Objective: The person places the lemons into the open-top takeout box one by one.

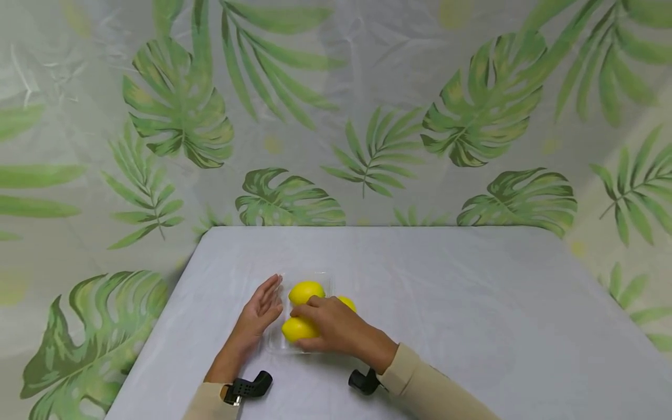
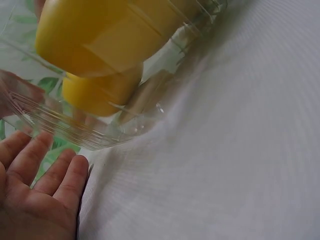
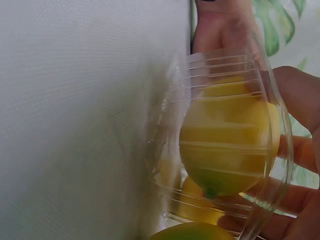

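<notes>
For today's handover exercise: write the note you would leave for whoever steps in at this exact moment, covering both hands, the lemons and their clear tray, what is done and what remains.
Left hand: open, fingers straight, flat beside the left wall of the clear plastic tray.
Right hand: lies over the tray, fingers curled around the near lemon.
Things: three lemons show at the tray, near the front left of the white table; the far lemon lies behind, and a third lemon peeks out past the right hand.
Done: lemons are gathered in the tray.
Left: the near lemon is gripped but, as far as can be seen, not lifted clear.
</notes>
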The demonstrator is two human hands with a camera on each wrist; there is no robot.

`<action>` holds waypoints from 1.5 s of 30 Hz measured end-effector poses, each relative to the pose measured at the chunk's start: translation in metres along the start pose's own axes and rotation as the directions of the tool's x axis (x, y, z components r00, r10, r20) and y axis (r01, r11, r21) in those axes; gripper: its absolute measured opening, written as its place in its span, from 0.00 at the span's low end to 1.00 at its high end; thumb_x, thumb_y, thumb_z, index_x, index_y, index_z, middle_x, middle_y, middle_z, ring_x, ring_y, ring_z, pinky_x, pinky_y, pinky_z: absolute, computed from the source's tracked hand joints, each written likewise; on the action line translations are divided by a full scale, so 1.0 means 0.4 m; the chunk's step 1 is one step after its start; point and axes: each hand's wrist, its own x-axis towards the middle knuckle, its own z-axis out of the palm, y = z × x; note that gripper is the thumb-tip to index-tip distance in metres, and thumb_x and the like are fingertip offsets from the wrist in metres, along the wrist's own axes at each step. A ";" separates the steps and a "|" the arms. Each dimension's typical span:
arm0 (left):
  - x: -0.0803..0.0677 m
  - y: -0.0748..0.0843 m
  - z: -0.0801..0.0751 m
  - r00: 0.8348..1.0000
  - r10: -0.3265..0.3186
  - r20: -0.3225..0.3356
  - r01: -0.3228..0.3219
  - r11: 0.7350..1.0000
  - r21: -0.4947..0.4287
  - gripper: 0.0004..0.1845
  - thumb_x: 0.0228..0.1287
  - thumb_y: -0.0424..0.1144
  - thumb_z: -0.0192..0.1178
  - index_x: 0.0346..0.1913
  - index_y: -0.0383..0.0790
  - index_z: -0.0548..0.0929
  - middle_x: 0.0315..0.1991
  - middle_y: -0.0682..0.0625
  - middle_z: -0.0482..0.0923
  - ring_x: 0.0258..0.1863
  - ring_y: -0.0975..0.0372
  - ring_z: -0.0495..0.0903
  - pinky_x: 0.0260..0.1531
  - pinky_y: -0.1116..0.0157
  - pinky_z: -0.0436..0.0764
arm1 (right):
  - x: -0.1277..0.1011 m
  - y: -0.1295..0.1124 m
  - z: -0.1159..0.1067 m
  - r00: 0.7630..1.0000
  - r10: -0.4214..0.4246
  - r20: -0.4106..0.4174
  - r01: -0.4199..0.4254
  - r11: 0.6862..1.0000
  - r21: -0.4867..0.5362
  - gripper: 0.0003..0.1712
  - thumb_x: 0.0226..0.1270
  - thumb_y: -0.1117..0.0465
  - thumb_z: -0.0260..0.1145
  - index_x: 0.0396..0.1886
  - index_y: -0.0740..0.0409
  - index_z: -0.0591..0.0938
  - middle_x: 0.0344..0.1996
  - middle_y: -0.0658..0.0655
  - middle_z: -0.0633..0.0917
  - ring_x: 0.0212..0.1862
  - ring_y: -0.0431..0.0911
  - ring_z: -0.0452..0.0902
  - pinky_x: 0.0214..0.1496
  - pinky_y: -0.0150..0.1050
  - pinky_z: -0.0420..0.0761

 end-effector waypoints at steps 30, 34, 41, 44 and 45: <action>0.000 0.002 0.005 0.999 -0.033 -0.016 0.034 0.999 0.018 0.36 0.70 0.34 0.56 0.76 0.46 0.52 0.75 0.52 0.54 0.74 0.56 0.52 0.63 0.74 0.62 | 0.006 0.003 0.001 0.998 -0.037 0.053 0.038 0.999 -0.030 0.25 0.62 0.41 0.66 0.54 0.47 0.83 0.42 0.45 0.84 0.39 0.35 0.75 0.38 0.33 0.73; -0.003 0.003 0.005 0.999 -0.039 -0.015 0.040 0.999 0.035 0.36 0.70 0.34 0.56 0.76 0.46 0.52 0.75 0.52 0.54 0.74 0.56 0.53 0.63 0.73 0.61 | 0.006 0.002 -0.003 0.997 -0.052 0.058 0.053 0.998 -0.023 0.25 0.62 0.41 0.66 0.54 0.48 0.83 0.41 0.46 0.84 0.38 0.36 0.75 0.37 0.31 0.75; -0.002 0.008 0.007 1.000 -0.022 -0.005 0.022 1.000 0.009 0.36 0.70 0.32 0.55 0.76 0.43 0.51 0.75 0.50 0.54 0.74 0.57 0.52 0.63 0.77 0.60 | 0.011 0.004 -0.024 0.995 0.004 0.095 -0.008 0.999 0.052 0.27 0.62 0.41 0.67 0.56 0.49 0.82 0.45 0.48 0.82 0.42 0.37 0.76 0.43 0.29 0.78; 0.001 0.009 0.006 1.000 -0.009 0.006 0.009 1.000 0.005 0.36 0.71 0.31 0.54 0.76 0.43 0.51 0.75 0.51 0.53 0.74 0.58 0.51 0.64 0.77 0.59 | 0.014 0.008 -0.035 0.996 -0.002 0.089 -0.004 0.998 0.065 0.27 0.63 0.42 0.66 0.56 0.51 0.82 0.46 0.49 0.82 0.43 0.38 0.75 0.46 0.29 0.78; 0.002 0.008 0.005 1.000 -0.004 0.008 0.004 1.000 0.004 0.36 0.71 0.31 0.54 0.76 0.43 0.51 0.75 0.51 0.53 0.74 0.58 0.50 0.64 0.76 0.58 | 0.015 0.009 -0.037 0.996 -0.007 0.086 0.000 0.998 0.070 0.27 0.63 0.42 0.66 0.56 0.51 0.82 0.47 0.49 0.82 0.44 0.38 0.75 0.47 0.30 0.78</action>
